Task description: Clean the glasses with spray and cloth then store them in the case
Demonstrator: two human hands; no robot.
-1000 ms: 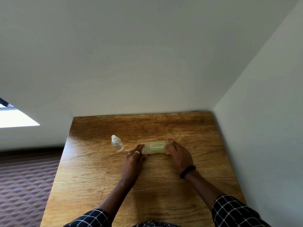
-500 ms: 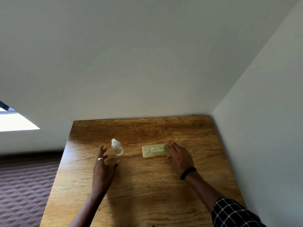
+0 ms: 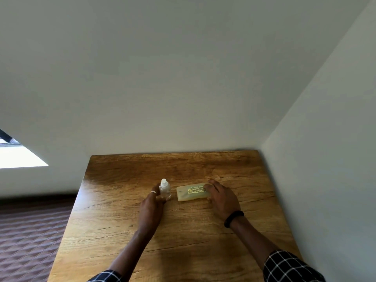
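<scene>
A small clear spray bottle (image 3: 165, 189) with a white cap stands upright on the wooden table (image 3: 183, 237). My left hand (image 3: 152, 206), a ring on one finger, wraps its fingers round the bottle's lower body from the left. To the right lies a pale yellow glasses case (image 3: 190, 192), closed, with printed lettering on its lid. My right hand (image 3: 222, 197) rests on the case's right end, fingers curved over it. No glasses or cloth show in view.
White walls stand close behind the table and along its right side. The table's left edge drops to a patterned maroon floor (image 3: 30, 231). Bare wood lies in front of both hands and behind the bottle and case.
My left hand left the case's left end, swung out to the left, then closed in on the spray bottle. My right hand stayed on the case.
</scene>
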